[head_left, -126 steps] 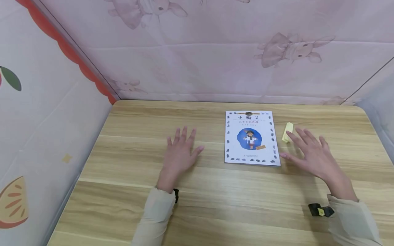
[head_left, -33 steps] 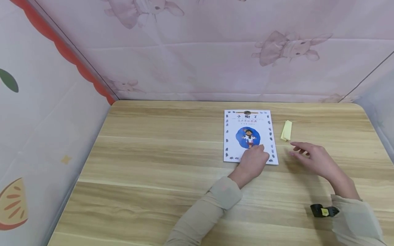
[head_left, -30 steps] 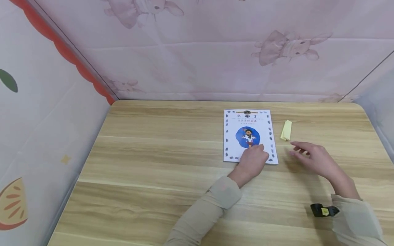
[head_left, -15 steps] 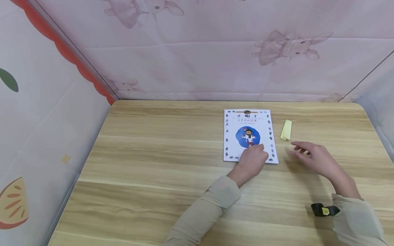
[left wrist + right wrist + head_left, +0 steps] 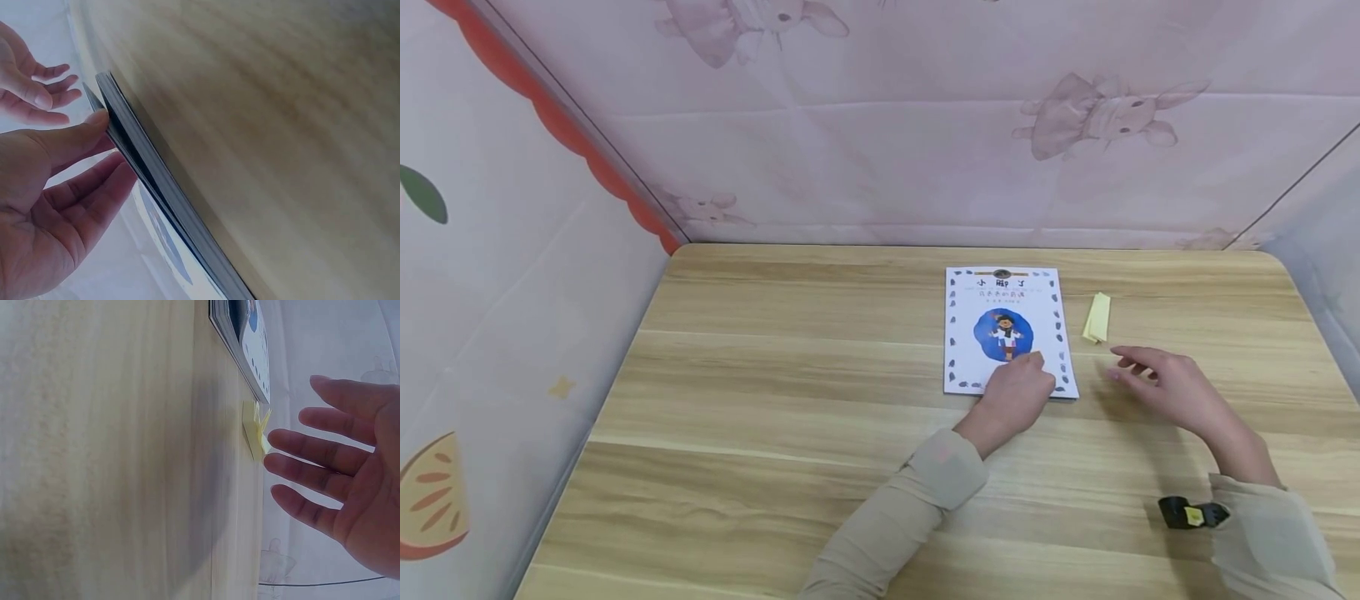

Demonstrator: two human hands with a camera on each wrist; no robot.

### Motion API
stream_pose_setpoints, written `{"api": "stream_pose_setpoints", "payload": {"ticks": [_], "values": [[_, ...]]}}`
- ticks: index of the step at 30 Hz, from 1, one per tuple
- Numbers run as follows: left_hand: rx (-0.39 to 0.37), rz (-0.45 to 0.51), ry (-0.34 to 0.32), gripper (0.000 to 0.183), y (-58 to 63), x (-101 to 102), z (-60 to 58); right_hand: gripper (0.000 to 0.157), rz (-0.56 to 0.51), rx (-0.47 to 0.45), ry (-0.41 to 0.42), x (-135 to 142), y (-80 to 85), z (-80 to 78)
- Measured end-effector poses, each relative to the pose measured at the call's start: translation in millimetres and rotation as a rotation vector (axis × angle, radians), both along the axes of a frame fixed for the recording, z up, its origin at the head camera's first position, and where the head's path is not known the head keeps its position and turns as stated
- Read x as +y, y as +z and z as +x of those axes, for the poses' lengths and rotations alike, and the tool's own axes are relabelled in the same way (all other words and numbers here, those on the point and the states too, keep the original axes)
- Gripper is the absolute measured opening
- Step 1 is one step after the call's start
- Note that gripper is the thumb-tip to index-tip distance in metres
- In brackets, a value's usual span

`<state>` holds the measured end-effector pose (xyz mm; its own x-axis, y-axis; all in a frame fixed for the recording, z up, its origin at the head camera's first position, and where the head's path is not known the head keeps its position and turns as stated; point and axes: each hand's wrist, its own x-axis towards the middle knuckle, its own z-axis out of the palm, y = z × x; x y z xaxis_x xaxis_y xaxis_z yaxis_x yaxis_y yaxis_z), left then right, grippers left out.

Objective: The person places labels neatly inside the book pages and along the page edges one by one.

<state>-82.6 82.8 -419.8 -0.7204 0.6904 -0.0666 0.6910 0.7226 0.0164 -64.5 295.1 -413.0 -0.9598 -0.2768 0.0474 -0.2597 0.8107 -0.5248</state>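
Note:
A white picture book (image 5: pixel 962 333) with a blue round picture lies right of the middle of the table. My left hand (image 5: pixel 1017 392) is over its near edge. In the left wrist view, the left hand (image 5: pixel 50 187) pinches the front cover (image 5: pixel 94 97) between thumb and fingers, and a narrow gap parts it from the pages (image 5: pixel 169 181). My right hand (image 5: pixel 1172 387) hovers beside the book, fingers loosely bent and holding nothing. Just beyond its fingertips lies a folded piece of yellow paper (image 5: pixel 1097 317), also seen in the right wrist view behind the fingers.
The wooden table (image 5: pixel 760 375) runs back to a pink cloth wall (image 5: pixel 880 167) printed with rabbits. Another cloth wall (image 5: pixel 512 292) with fruit prints stands along the left. A black wrist strap (image 5: pixel 1191 512) sits by the right sleeve.
Since the oldest frame, my left hand has moved right from the bare table onto the book's near edge. My right hand has drawn back slightly from the yellow paper. Lately both are nearly still.

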Motion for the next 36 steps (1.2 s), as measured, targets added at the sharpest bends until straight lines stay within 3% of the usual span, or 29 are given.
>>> {"api": "stream_pose_setpoints", "payload": {"ticks": [7, 12, 17, 22, 30, 36], "values": [[0.0, -0.022, -0.015, 0.017, 2.5, 4.7, 1.3, 0.033, 0.007, 0.019, -0.004, 1.5, 2.4, 0.3], [-0.018, 0.023, -0.023, 0.015, 12.2, 0.1, 1.5, 0.034, -0.002, 0.019, -0.007, 2.1, 3.3, 0.4], [-0.022, 0.089, 0.009, 0.015, 24.8, -9.0, -0.6, 0.035, 0.0, 0.007, -0.012, 2.7, 5.0, 0.8], [-0.027, 0.209, 0.085, 0.016, 38.6, -19.0, -2.8, 0.035, -0.005, 0.002, 0.001, 4.4, 4.0, -0.5], [-0.096, 0.38, 0.283, 0.011, 60.8, -40.9, 0.1, 0.033, 0.001, 0.016, 0.014, 4.3, 2.2, -0.4], [-0.117, 0.485, 0.373, 0.009, 69.5, -58.9, 1.7, 0.033, 0.0, 0.011, 0.016, 2.6, 3.4, -0.1]]}}
